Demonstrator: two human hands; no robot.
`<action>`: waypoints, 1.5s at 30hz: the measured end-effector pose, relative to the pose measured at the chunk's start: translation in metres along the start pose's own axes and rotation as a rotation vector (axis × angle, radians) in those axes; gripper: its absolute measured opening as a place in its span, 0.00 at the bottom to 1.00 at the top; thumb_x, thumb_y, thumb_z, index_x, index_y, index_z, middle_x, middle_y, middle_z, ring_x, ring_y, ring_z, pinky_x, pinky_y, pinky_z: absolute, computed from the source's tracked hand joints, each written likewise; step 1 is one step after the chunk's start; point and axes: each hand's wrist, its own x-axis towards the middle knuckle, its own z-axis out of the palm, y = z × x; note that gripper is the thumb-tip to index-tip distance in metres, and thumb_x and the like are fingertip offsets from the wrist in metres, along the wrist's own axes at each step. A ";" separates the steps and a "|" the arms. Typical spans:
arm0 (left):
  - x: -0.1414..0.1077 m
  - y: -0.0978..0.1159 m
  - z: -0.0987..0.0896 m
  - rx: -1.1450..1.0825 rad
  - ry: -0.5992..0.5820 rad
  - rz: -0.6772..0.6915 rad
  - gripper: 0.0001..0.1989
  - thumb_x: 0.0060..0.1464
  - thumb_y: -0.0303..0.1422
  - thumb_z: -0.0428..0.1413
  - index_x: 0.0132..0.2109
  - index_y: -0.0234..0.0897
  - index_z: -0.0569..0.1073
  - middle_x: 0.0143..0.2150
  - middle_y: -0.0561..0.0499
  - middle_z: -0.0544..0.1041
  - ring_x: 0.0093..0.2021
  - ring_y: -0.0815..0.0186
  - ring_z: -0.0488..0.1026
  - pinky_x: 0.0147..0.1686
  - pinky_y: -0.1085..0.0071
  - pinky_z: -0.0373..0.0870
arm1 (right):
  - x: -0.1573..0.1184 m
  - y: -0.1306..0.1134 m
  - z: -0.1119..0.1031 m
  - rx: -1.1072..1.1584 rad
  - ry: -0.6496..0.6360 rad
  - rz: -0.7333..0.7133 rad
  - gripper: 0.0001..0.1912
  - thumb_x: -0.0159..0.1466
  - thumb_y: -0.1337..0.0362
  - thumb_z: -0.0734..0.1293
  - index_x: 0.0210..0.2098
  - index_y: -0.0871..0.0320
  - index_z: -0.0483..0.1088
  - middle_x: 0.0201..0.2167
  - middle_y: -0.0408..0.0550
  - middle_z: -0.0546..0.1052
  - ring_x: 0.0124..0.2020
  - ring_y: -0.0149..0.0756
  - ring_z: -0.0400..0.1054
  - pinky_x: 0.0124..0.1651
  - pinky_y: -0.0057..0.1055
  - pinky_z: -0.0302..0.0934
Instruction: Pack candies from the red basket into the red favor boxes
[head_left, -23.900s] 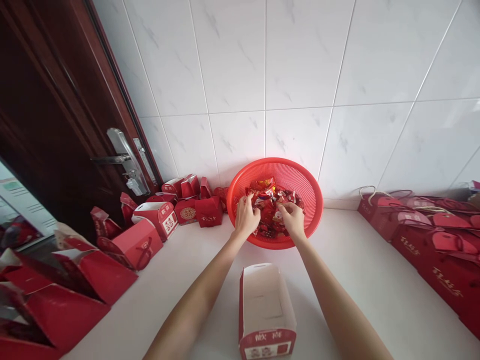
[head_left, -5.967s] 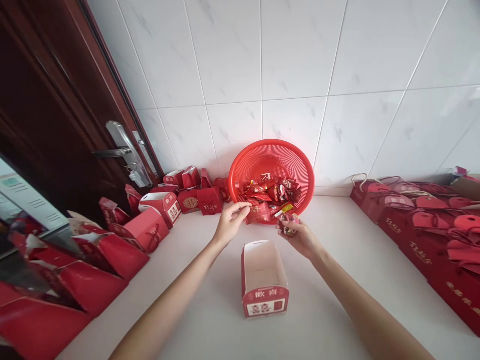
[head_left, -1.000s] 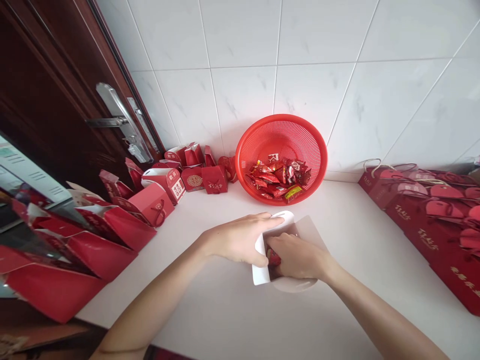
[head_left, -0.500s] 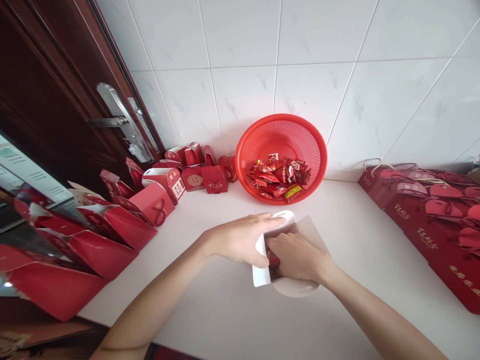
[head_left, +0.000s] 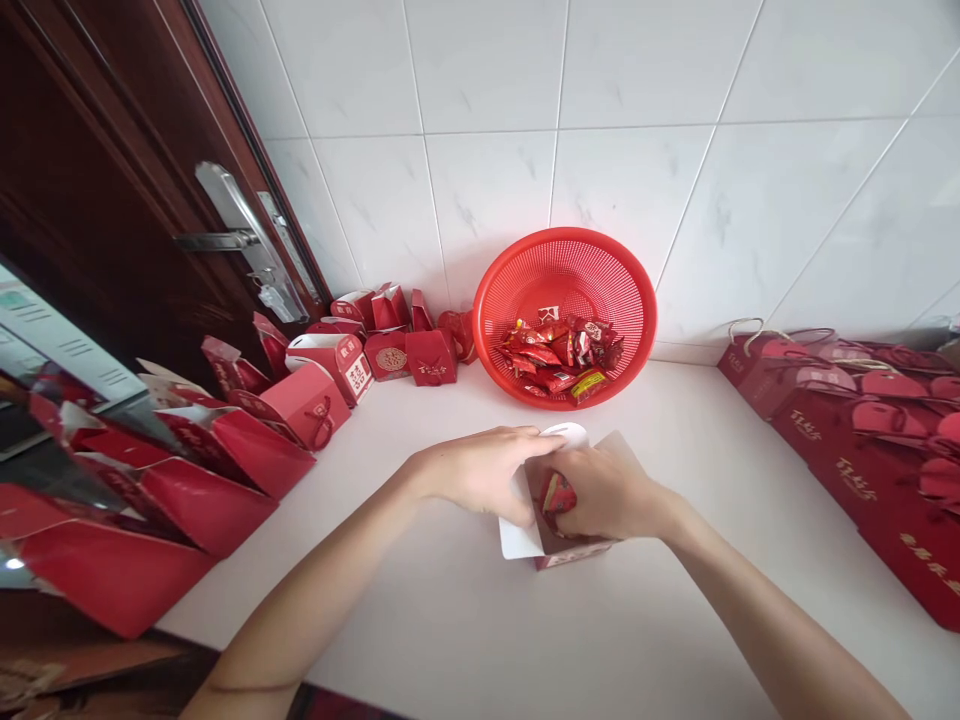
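Note:
A small red paper gift box (head_left: 574,556), white on its inner flaps, stands open on the white table in front of me. My left hand (head_left: 480,475) grips its left side, the thumb by the left flap and the fingers at the far flap. Over the box's opening, my right hand (head_left: 611,490) is closed with curled fingers around a red-wrapped snack packet (head_left: 557,497). The right fingertips are partly hidden, and so is most of the box's inside.
Behind the box, a red plastic colander (head_left: 487,300) holds several wrapped snacks and leans towards the tiled wall. Red gift boxes (head_left: 300,405) line the table's left side. A row of dark red gift bags (head_left: 847,470) stands at the right. A brown door (head_left: 112,150) is at left.
My right hand has risen a little within the box, and more of the red packet shows. The box's near flap no longer lies spread out; its printed near side shows. My left hand keeps its grip.

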 end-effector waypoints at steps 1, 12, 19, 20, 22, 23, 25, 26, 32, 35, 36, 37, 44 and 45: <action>0.001 -0.001 0.000 -0.007 -0.004 0.003 0.51 0.42 0.30 0.62 0.73 0.46 0.53 0.69 0.50 0.65 0.65 0.52 0.65 0.55 0.68 0.68 | -0.001 0.001 -0.003 0.068 -0.020 0.019 0.16 0.52 0.69 0.69 0.41 0.59 0.71 0.35 0.48 0.76 0.33 0.38 0.70 0.26 0.28 0.54; 0.000 -0.004 0.002 0.013 -0.031 -0.026 0.54 0.43 0.33 0.64 0.74 0.47 0.48 0.72 0.48 0.61 0.69 0.53 0.59 0.60 0.65 0.64 | -0.008 0.003 -0.014 0.189 -0.003 0.095 0.14 0.54 0.64 0.69 0.41 0.58 0.74 0.36 0.49 0.78 0.33 0.36 0.70 0.26 0.26 0.57; 0.000 0.003 0.000 -0.002 -0.033 0.019 0.47 0.42 0.33 0.64 0.70 0.48 0.58 0.65 0.50 0.70 0.62 0.52 0.68 0.53 0.66 0.68 | -0.020 0.006 -0.023 0.227 0.058 0.055 0.18 0.56 0.69 0.67 0.46 0.57 0.76 0.35 0.47 0.80 0.32 0.36 0.71 0.29 0.27 0.60; 0.000 0.004 0.000 -0.005 -0.028 0.029 0.46 0.42 0.32 0.64 0.69 0.48 0.59 0.64 0.50 0.71 0.61 0.52 0.69 0.52 0.66 0.68 | -0.020 0.006 -0.022 0.236 0.070 0.038 0.17 0.57 0.69 0.67 0.46 0.56 0.76 0.36 0.46 0.80 0.32 0.36 0.72 0.29 0.27 0.60; -0.001 0.006 0.000 -0.009 -0.016 0.031 0.44 0.42 0.31 0.64 0.67 0.47 0.61 0.61 0.50 0.73 0.59 0.53 0.70 0.50 0.67 0.68 | -0.021 0.008 -0.021 0.275 0.092 -0.013 0.14 0.59 0.67 0.67 0.44 0.55 0.77 0.37 0.45 0.80 0.32 0.35 0.72 0.31 0.27 0.62; -0.001 0.006 0.000 -0.011 -0.012 0.021 0.42 0.42 0.31 0.64 0.66 0.46 0.63 0.60 0.49 0.74 0.58 0.53 0.71 0.49 0.67 0.69 | -0.021 0.008 -0.020 0.300 0.105 -0.032 0.11 0.59 0.66 0.67 0.42 0.55 0.77 0.37 0.45 0.81 0.33 0.35 0.73 0.32 0.27 0.62; -0.003 0.008 0.000 -0.018 -0.011 -0.009 0.38 0.42 0.31 0.64 0.63 0.44 0.66 0.56 0.49 0.76 0.55 0.54 0.73 0.47 0.68 0.69 | -0.021 0.008 -0.021 0.352 0.136 -0.037 0.09 0.59 0.64 0.68 0.39 0.56 0.77 0.36 0.44 0.81 0.32 0.35 0.73 0.32 0.27 0.63; -0.004 0.008 0.001 -0.020 -0.010 -0.019 0.37 0.43 0.32 0.64 0.62 0.44 0.67 0.55 0.49 0.76 0.54 0.54 0.73 0.46 0.68 0.70 | -0.021 0.008 -0.022 0.377 0.142 -0.028 0.08 0.58 0.64 0.69 0.38 0.56 0.76 0.35 0.44 0.81 0.32 0.35 0.73 0.32 0.27 0.63; -0.010 0.006 0.004 0.033 0.009 -0.025 0.44 0.44 0.35 0.65 0.68 0.44 0.61 0.61 0.46 0.72 0.61 0.52 0.67 0.54 0.65 0.67 | -0.027 0.010 -0.029 0.377 0.039 0.015 0.17 0.58 0.64 0.68 0.47 0.57 0.72 0.38 0.47 0.79 0.34 0.37 0.72 0.29 0.27 0.62; -0.011 0.004 0.003 0.047 0.002 -0.042 0.50 0.45 0.35 0.65 0.73 0.45 0.52 0.69 0.46 0.65 0.67 0.52 0.61 0.60 0.65 0.63 | -0.027 0.010 -0.026 0.305 -0.012 -0.016 0.16 0.60 0.68 0.64 0.48 0.57 0.72 0.38 0.47 0.78 0.34 0.37 0.71 0.31 0.28 0.62; -0.012 0.004 0.003 0.049 -0.004 -0.051 0.52 0.45 0.35 0.65 0.73 0.45 0.50 0.70 0.47 0.63 0.68 0.52 0.60 0.61 0.64 0.62 | -0.026 0.010 -0.024 0.279 -0.013 -0.030 0.16 0.61 0.69 0.63 0.48 0.57 0.72 0.38 0.48 0.78 0.35 0.37 0.71 0.32 0.29 0.62; -0.012 0.004 0.002 0.051 -0.011 -0.059 0.52 0.45 0.35 0.65 0.74 0.45 0.49 0.71 0.47 0.62 0.69 0.52 0.59 0.61 0.64 0.61 | -0.025 0.009 -0.022 0.245 -0.001 -0.045 0.16 0.62 0.70 0.62 0.48 0.57 0.73 0.38 0.48 0.78 0.37 0.38 0.71 0.34 0.29 0.62; -0.011 0.001 0.001 0.047 -0.007 -0.065 0.53 0.45 0.36 0.65 0.73 0.46 0.48 0.72 0.47 0.59 0.69 0.51 0.59 0.60 0.65 0.63 | -0.020 0.007 -0.015 0.194 0.089 -0.198 0.16 0.67 0.70 0.60 0.48 0.53 0.75 0.41 0.48 0.79 0.43 0.41 0.71 0.43 0.33 0.64; -0.011 0.001 0.002 0.044 -0.006 -0.057 0.51 0.45 0.36 0.65 0.73 0.45 0.50 0.71 0.46 0.61 0.68 0.51 0.60 0.60 0.64 0.63 | -0.020 0.007 -0.016 0.214 0.096 -0.213 0.15 0.67 0.70 0.59 0.47 0.53 0.75 0.41 0.47 0.79 0.42 0.40 0.72 0.44 0.34 0.64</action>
